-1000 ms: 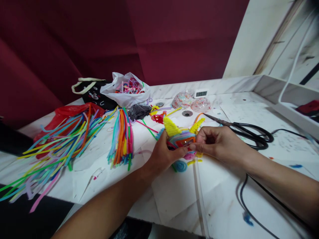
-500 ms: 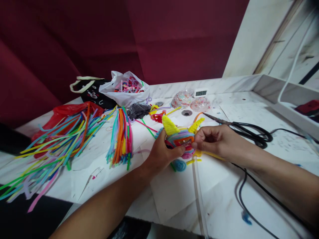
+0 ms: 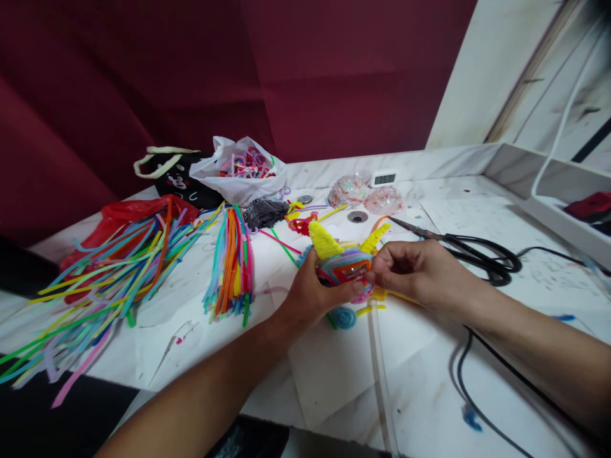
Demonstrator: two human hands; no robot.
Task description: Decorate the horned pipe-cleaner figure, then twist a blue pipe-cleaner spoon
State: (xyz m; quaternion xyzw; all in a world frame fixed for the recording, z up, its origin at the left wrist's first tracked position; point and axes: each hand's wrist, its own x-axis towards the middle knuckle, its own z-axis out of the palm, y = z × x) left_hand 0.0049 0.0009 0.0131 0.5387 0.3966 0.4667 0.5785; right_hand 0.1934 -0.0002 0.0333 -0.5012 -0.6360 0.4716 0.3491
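A pipe-cleaner figure (image 3: pixel 344 259) with two yellow pointed horns and rings of several colours is held between my hands near the middle of the table. My left hand (image 3: pixel 315 289) is closed around its left side, the thumb lying across the front. At its right side, the fingertips of my right hand (image 3: pixel 405 270) are pinched together against the front; whatever they pinch is hidden. A light-blue pipe-cleaner coil (image 3: pixel 344 317) lies just under the figure. Below it, a clear stick (image 3: pixel 379 369) runs toward the table's front edge.
Black-handled scissors (image 3: pixel 470 251) lie to the right. Left are a bundle of pipe cleaners (image 3: pixel 233 267) and a loose heap (image 3: pixel 119 273) on a red bag. Behind stand a white bag of scraps (image 3: pixel 238 184), clear plastic pieces (image 3: pixel 351 189) and a small digital display (image 3: pixel 384 179).
Both hands stay at the figure with almost no movement. My right forearm has shifted slightly, uncovering a blue mark on the table and covering part of the black cable.
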